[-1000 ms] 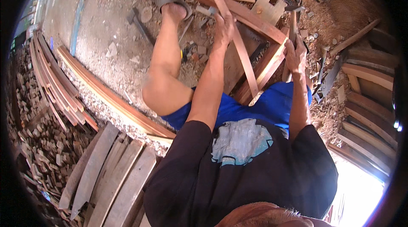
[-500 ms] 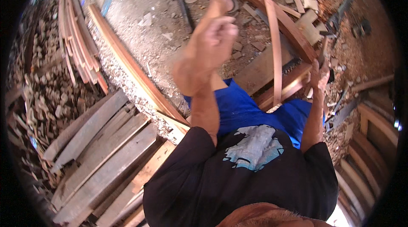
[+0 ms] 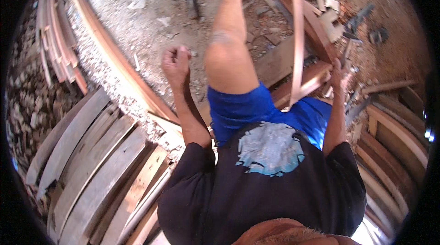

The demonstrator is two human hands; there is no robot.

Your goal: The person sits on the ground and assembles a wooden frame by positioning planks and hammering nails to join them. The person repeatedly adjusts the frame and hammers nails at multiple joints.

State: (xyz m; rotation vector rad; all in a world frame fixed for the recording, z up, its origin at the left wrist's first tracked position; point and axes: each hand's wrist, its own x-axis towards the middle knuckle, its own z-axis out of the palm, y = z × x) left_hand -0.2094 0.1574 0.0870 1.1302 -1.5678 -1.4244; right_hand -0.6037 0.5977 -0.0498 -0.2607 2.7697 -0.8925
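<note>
My right hand [image 3: 339, 74] grips the hammer [image 3: 347, 53]; my left hand [image 3: 176, 67] is half-curled, contents unclear. Between them, the slat [image 3: 298, 43] already lies across two beams [image 3: 317, 36]; fastening cannot be confirmed.

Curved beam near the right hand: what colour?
Reddish brown; the curved beam shows best in the head view.

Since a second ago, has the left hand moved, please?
Yes: the left hand moved leftward, away from the wooden slat, toward the long floor planks.
</note>
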